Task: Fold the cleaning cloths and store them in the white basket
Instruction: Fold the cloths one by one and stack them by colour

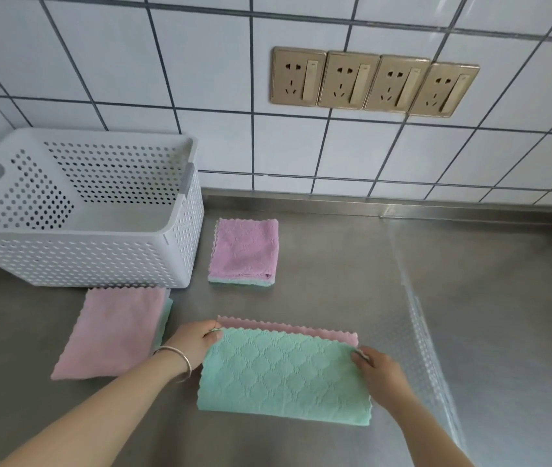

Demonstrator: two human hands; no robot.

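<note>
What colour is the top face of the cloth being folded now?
Mint green with a diamond pattern; head view.

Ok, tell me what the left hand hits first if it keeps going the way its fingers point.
The left hand points right and slightly away, along the green cloth it pinches; beyond that edge, probably just bare steel counter.

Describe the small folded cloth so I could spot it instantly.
Find the white basket on the steel counter. Just right of it lies the folded cloth. It alone is a compact purple square, untouched by either hand.
</note>
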